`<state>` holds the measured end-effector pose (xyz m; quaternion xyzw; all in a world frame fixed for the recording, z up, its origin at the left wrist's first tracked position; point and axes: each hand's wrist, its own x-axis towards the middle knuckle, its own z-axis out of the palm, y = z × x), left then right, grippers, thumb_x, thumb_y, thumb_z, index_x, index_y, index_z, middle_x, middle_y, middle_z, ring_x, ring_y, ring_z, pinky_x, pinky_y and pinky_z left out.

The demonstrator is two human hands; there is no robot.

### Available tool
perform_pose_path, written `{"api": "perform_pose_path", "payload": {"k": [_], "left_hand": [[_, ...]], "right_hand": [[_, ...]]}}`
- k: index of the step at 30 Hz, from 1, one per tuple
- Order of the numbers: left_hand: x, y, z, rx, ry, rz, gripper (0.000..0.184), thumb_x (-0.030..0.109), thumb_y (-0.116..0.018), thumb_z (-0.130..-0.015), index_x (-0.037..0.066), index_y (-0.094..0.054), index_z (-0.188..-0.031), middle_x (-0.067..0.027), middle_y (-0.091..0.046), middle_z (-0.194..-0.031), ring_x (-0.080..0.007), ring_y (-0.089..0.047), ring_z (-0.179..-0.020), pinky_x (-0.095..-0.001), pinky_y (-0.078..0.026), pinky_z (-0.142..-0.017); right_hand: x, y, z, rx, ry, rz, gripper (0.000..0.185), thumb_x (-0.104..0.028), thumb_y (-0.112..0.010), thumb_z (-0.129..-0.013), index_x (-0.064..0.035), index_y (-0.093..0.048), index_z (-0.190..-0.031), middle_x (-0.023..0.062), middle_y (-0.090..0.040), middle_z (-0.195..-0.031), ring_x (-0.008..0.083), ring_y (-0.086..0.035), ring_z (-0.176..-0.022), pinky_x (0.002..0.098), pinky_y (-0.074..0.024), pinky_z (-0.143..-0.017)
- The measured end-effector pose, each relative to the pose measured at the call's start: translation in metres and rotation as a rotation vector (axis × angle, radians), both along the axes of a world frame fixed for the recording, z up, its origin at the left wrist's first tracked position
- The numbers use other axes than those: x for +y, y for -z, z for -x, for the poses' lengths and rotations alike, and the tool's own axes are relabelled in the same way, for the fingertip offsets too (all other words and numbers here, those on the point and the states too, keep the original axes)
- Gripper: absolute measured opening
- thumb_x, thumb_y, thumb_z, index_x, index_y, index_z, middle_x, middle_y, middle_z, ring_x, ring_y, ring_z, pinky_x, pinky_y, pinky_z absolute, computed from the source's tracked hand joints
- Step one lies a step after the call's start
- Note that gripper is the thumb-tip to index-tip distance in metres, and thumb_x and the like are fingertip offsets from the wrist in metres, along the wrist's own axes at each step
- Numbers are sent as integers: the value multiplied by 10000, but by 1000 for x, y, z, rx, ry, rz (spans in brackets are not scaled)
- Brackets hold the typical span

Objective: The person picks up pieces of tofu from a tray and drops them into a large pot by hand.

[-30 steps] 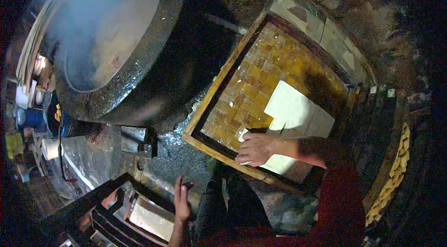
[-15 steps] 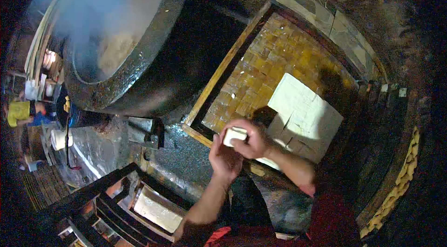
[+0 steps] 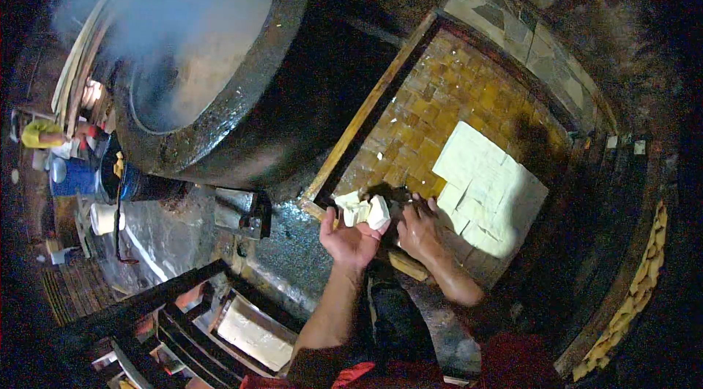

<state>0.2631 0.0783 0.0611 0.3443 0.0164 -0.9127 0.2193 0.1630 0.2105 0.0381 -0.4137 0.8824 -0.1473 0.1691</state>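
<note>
Steaming pot (image 3: 209, 125): the biggest thing here, wide and wet-rimmed, well apart from both hands.
Tray (image 3: 373, 103): wooden-framed with a woven mat (image 3: 432, 107) inside, its near corner just beyond the left hand.
White slabs (image 3: 480, 180): laid flat on the mat, edge to edge, in the tray's near right part. They look soft, damp and easily torn at the seams; best lifted from underneath with spread fingers, never pinched by a corner.
Right hand (image 3: 423, 234): over the tray's near edge beside the slabs, fingers bent and a little apart; whether anything lies gripped under them, I cannot tell.
Left hand (image 3: 350, 244): palm up and cupped, fingers loosely curled around a small load of white pieces.
White pieces (image 3: 378, 214): resting in the left palm near the tray's corner, chunky, with uneven edges. Likely light, moist, a bit slippery and crumbly; they should give under a squeeze. Hold them from below on a broad palm, steadied lightly at the sides.
Crumbs (image 3: 380, 156): small white specks scattered on the mat, a hint that this stuff breaks readily.
</note>
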Motion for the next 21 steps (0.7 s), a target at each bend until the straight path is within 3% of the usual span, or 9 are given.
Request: {"api": "perform_pose_path", "payload": {"k": [3,5,6,10,12,16,20,21], "left_hand": [[-2,16,-9,54,29,121,515,484,-471,-921,92,-552,-1246,-118,-617,-1226,-342,-598,-1120,-564,-507,-888],[-7,16,-10,58,41,94,467,434,-459,-943,90,-549,-1246,-119,-619,-1222,-333,-601,-1117,-553,-513,-890],[-8,17,-11,56,46,64,420,384,-447,-966,89,-547,-1247,-121,-620,-1217,-324,-605,-1114,-543,-519,-891],[-15,18,-11,-51,160,157,528,539,-420,-968,92,-558,-1214,-104,-665,-1108,-298,-627,-1067,-501,-528,-887],[-16,18,-8,-78,179,155,593,606,-404,-947,90,-574,-1185,-96,-678,-1062,-295,-638,-1026,-497,-544,-841],[-17,5,-11,-49,125,39,624,619,-369,-948,87,-594,-1183,-117,-665,-1107,-337,-633,-1009,-519,-527,-823],[-15,-3,-13,179,97,-14,695,668,-360,-913,95,-572,-1242,-134,-649,-1153,-372,-604,-1072,-537,-507,-861],[-14,-7,-12,150,80,-29,722,687,-372,-895,88,-563,-1251,-142,-645,-1161,-377,-599,-1082,-545,-503,-866]], "right_hand": [[-3,-6,-7,-220,10,-116,429,-152,-651,-771,-11,-533,-1159,235,-569,-1184,397,-507,-1170,537,-341,-1022],[-9,-2,-9,48,82,-41,386,-157,-680,-751,-32,-542,-1089,200,-579,-1093,374,-531,-1099,515,-386,-928],[-10,-2,-8,50,84,-39,386,-157,-680,-751,-32,-542,-1089,200,-579,-1093,374,-531,-1099,515,-386,-928],[-18,-9,8,-60,56,-98,462,-125,-670,-725,-54,-535,-1161,203,-552,-1092,401,-530,-1034,490,-421,-850],[-20,-10,5,-55,-12,39,463,-172,-578,-798,-40,-545,-1241,212,-563,-1165,419,-540,-1064,562,-424,-897],[-13,16,9,77,-181,10,432,-138,-605,-752,-25,-617,-1168,242,-479,-1160,442,-508,-1069,521,-436,-942],[-20,-6,12,-15,-81,-114,616,-178,-674,-702,-25,-520,-1279,274,-430,-1276,458,-476,-1160,512,-414,-1007],[-26,-12,17,-179,-6,-211,678,-256,-676,-732,38,-467,-1306,321,-451,-1291,479,-434,-1238,544,-359,-1056]]}}
